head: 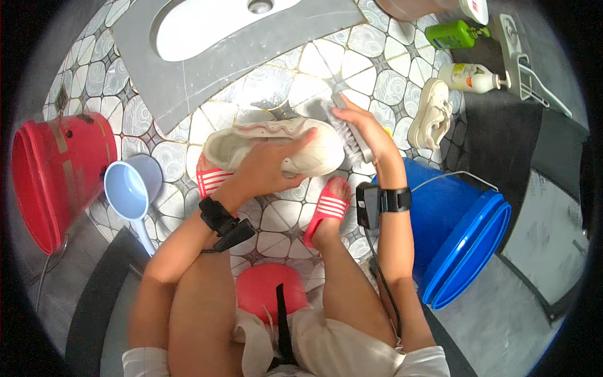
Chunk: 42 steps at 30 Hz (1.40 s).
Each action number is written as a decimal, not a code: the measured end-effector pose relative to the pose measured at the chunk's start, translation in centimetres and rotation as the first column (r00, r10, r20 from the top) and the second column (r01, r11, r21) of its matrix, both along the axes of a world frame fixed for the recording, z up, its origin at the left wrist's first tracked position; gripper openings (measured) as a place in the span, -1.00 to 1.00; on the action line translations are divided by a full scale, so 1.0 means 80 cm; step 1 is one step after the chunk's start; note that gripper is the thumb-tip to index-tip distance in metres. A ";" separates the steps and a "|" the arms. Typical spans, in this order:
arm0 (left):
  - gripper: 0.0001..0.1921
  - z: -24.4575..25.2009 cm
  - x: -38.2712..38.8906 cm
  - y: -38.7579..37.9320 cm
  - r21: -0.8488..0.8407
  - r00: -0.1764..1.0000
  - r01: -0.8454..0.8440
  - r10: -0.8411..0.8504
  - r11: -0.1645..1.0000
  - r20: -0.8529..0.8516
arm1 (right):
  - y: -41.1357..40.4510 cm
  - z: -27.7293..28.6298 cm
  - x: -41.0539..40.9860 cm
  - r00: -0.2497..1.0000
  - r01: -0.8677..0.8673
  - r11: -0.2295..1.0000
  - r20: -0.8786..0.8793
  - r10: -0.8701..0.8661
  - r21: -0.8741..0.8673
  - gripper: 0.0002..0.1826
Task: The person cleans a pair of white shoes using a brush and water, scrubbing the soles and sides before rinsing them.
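Observation:
My left hand [271,167] grips a white shoe [320,148] from above, its thumb and fingers on the front part, the shoe's opening towards the left. Just right of the toe, my right hand [360,122] holds a scrubbing brush [351,134] with a grey back and pale bristles facing the shoe. Whether the bristles touch the toe is hard to tell. A second white shoe with laces [429,115] lies on the tiles to the right.
A red bucket [66,174] and a light blue dipper [134,184] stand at left, a blue bucket [452,226] at right. Ahead is a squat toilet [212,28]. A green pump bottle [450,35] and white pump bottle [468,77] are at upper right. A red stool [271,290] is beneath me.

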State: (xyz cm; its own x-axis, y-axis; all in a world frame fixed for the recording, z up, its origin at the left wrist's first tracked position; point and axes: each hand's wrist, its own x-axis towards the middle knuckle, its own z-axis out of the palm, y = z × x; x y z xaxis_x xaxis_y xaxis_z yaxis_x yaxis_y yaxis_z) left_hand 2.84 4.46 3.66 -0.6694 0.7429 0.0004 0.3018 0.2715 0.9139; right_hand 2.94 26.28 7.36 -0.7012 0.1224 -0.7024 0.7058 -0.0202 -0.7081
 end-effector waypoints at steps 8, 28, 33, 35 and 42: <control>-0.21 0.000 0.000 -0.005 -0.042 0.988 0.073 -0.066 0.996 0.140 | -0.020 0.017 0.041 0.997 -0.005 0.988 -0.079 0.017 0.156 -0.26; -0.22 -0.003 -0.001 -0.003 -0.070 0.985 0.044 -0.031 0.997 0.171 | -0.016 0.004 0.024 0.998 0.053 0.992 -0.044 -0.048 0.111 -0.26; -0.21 -0.006 -0.004 0.002 -0.047 0.992 -0.034 0.039 0.998 0.119 | -0.045 0.010 0.047 0.967 0.155 0.940 -0.241 -0.082 0.303 -0.37; -0.22 -0.001 -0.006 0.016 -0.064 0.993 -0.026 0.033 0.998 0.115 | -0.014 -0.005 0.015 0.963 0.165 0.959 -0.247 -0.106 0.232 -0.40; -0.19 -0.016 -0.031 -0.008 -0.076 0.942 -0.257 0.268 0.963 0.203 | -0.111 -0.004 0.028 0.852 0.273 0.777 -0.518 0.079 0.567 -0.34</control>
State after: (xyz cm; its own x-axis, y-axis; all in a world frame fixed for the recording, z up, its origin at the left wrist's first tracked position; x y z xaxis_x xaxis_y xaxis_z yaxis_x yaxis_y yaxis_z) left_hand 0.39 3.79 2.40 -0.8218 0.5363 -0.1925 0.0167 0.3604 0.9327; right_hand 5.20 17.39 7.05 -0.8781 0.4781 -0.0172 0.2787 0.4820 -0.8307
